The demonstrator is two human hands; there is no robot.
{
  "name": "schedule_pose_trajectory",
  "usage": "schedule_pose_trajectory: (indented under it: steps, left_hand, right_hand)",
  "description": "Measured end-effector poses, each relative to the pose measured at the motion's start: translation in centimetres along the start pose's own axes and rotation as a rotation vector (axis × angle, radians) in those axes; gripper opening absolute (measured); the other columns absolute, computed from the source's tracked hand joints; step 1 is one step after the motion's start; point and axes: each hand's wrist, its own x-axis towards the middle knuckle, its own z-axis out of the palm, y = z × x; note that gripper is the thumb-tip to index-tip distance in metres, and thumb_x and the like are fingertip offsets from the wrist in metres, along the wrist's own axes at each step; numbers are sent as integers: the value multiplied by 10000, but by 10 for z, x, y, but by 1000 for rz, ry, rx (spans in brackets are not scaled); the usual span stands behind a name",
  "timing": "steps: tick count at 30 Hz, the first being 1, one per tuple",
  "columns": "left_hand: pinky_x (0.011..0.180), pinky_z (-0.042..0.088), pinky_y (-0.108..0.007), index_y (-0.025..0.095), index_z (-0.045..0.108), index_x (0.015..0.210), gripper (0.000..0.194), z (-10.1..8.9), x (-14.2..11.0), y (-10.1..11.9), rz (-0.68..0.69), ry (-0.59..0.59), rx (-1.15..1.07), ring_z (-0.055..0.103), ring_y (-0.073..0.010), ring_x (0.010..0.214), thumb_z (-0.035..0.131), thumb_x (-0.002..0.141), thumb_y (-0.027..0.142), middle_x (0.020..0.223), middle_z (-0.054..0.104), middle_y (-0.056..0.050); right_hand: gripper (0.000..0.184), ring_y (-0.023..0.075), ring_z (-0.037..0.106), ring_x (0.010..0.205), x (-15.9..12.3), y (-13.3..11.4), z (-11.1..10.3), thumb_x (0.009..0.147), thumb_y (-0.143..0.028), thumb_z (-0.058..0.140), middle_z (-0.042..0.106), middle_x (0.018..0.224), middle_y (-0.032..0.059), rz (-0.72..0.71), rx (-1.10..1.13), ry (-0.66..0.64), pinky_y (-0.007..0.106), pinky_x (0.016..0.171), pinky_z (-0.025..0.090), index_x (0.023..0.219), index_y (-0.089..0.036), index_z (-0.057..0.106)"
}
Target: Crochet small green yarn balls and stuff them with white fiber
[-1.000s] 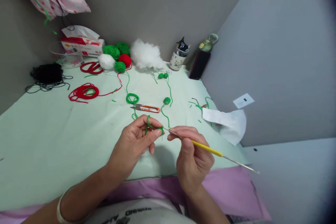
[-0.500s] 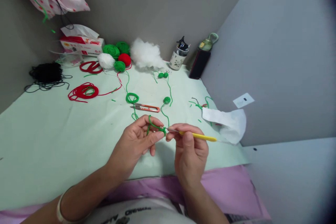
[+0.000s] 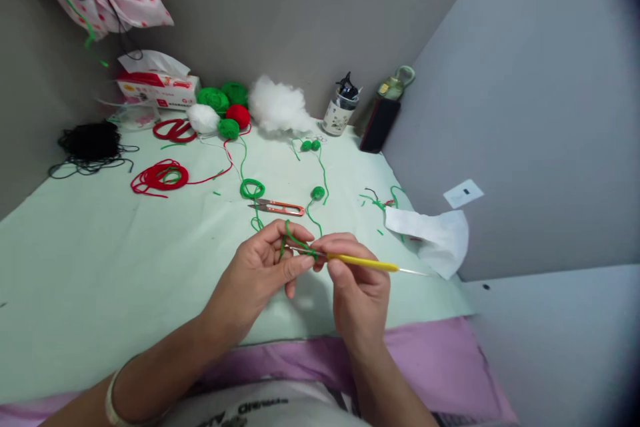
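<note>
My left hand pinches a small loop of green yarn between thumb and fingers, above the pale green cloth. My right hand is closed on a yellow-handled crochet hook; its metal tip reaches into the green yarn at my left fingertips. The two hands touch at the yarn. The green strand runs from my fingers up the cloth toward a small green coil.
Orange thread snips lie just beyond my hands. Farther back are red yarn coils, black yarn, green, red and white yarn balls, white stuffing, a tissue box, a jar, a bottle. White cloth lies at right.
My right hand has moved left toward my left hand, pushing the hook tip into the yarn loop. The hook has levelled out from pointing down-right. My left hand stayed put.
</note>
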Motion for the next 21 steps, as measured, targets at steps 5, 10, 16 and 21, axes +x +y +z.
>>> schedule_pose_trajectory:
  steps: [5,10,16,21]
  left_hand:
    - [518,470,-139,238,721,1059,228,-2,-2,-2,8,-10,20,482,-36,587,812,852,266,897,629,34]
    - [488,467,-142,266,592,1369,598,3,-2,3,-47,9,5,501,-74,641,834,822,247,860,593,29]
    - [467,465,-139,229,564,1414,655,5,-1,9,-57,38,-10,551,-108,732,830,817,263,875,574,12]
    - [467,462,-144,240,563,1414,637,2,0,9,-45,21,31,504,-86,656,817,831,280,879,579,18]
  right_hand:
    - [218,201,685,999,3,-5,-5,937,-160,696,756,1043,54,-31,-115,-102,357,838,575,1074,-294,801]
    - [192,169,682,872,4,-4,-3,965,-175,657,763,971,47,-38,-55,-15,291,696,571,1032,-276,806]
    - [138,111,663,648,9,-4,0,969,-308,668,763,897,30,164,189,53,251,620,566,960,-252,795]
    - [185,111,687,653,10,-8,-2,1017,-296,588,770,899,29,155,233,27,246,621,574,949,-227,746]
